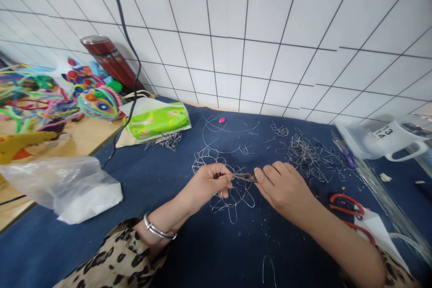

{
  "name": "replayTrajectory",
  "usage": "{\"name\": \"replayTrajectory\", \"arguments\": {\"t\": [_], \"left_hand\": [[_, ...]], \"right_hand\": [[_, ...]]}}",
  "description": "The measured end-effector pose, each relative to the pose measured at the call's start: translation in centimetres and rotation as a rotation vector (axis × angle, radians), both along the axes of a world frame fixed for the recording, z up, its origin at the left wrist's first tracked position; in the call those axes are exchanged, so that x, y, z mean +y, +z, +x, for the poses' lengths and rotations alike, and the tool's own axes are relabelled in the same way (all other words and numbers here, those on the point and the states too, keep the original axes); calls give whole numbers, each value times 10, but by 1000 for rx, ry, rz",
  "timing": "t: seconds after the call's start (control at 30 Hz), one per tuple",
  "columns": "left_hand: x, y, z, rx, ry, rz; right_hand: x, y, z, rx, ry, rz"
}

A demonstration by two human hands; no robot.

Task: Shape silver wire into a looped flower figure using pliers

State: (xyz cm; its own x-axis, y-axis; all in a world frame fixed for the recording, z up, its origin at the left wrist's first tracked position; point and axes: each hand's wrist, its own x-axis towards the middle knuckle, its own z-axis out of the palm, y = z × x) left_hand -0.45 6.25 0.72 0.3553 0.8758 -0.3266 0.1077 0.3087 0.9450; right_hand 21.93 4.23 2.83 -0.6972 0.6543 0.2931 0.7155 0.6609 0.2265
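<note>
Near the middle of the blue cloth, my left hand (212, 182) pinches a thin wire wreath (232, 213) made of looped petals. Its lower loops hang below my fingers, and part of it is hidden behind them. My right hand (285, 184) is closed around a pair of pliers (248, 177). The pliers' jaws point left and meet the wire right at my left fingertips. Whether the jaws are clamped on the wire, I cannot tell. Behind my left hand lie more wire loops (202, 157) on the cloth.
Tangled wire (303, 155) lies right of centre, beside purple-handled scissors (349, 155) and a white measuring jug (401, 137). Red-handled scissors (347, 202) rest near my right forearm. Left are a green tissue pack (158, 121), a plastic bag (84, 193) and a yellow glue gun (20, 146).
</note>
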Motion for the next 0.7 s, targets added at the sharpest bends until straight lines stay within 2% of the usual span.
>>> {"name": "replayTrajectory", "arguments": {"t": [0.17, 0.3, 0.57, 0.7], "left_hand": [[1, 1, 0, -2, -7, 12], [1, 2, -1, -9, -16, 37], [2, 2, -4, -83, -43, 31], [3, 5, -2, -58, -34, 30]], "right_hand": [[0, -1, 1, -23, -2, -10], [2, 0, 0, 43, 2, -33], [9, -10, -2, 300, 17, -247], [8, -15, -2, 342, -4, -278]]}}
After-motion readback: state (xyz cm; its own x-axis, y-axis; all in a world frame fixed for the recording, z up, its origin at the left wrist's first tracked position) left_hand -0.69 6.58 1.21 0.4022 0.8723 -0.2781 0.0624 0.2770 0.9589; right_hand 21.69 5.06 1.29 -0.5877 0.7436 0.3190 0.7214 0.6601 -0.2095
